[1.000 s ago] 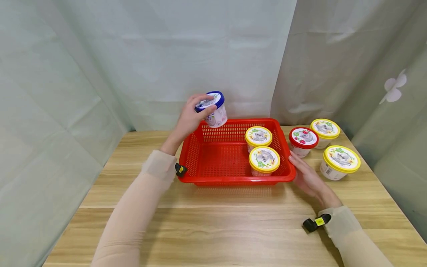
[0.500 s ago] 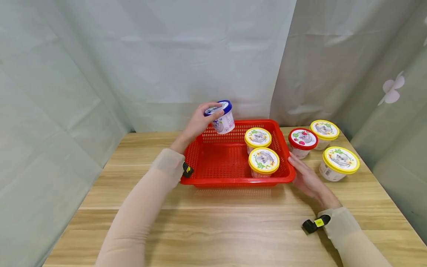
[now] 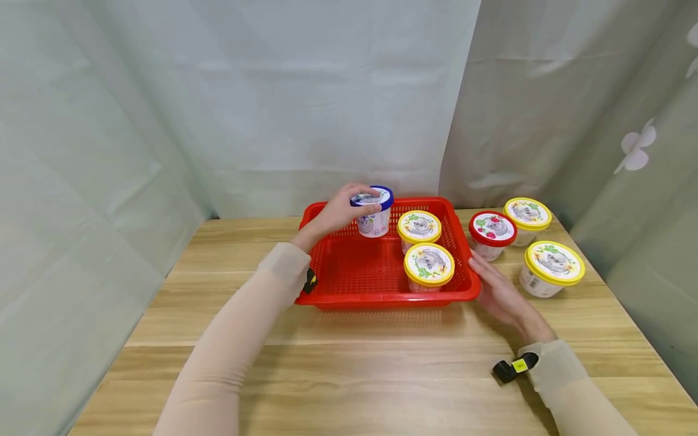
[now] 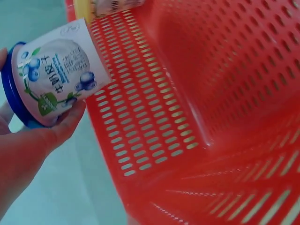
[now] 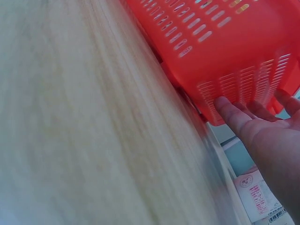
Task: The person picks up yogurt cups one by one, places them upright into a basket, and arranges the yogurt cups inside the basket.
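Note:
A tub with a blue lid and blueberry print (image 3: 374, 223) is gripped around its lid by my left hand (image 3: 345, 209), over the back of the red basket (image 3: 354, 266). In the left wrist view the tub (image 4: 61, 70) is beside the perforated basket wall (image 4: 140, 108). Inside the basket, on the right, stand two yellow-lidded tubs, one behind (image 3: 419, 226) and one in front (image 3: 429, 265). My right hand (image 3: 498, 293) touches the basket's right side from outside. The right wrist view shows its fingers (image 5: 233, 115) reaching along the wall.
To the right of the basket stand a red-lidded tub (image 3: 492, 230) and two more yellow-lidded tubs, one at the back (image 3: 527, 213) and one nearer (image 3: 554, 264). All rest on a wooden table (image 3: 371, 375). A pale curtain (image 3: 327, 97) hangs behind the table.
My left hand has carried the blue-lidded tub right and down, from above the basket's back left corner to beside the rear yellow-lidded tub. The tub is more upright. My right hand stays at the basket.

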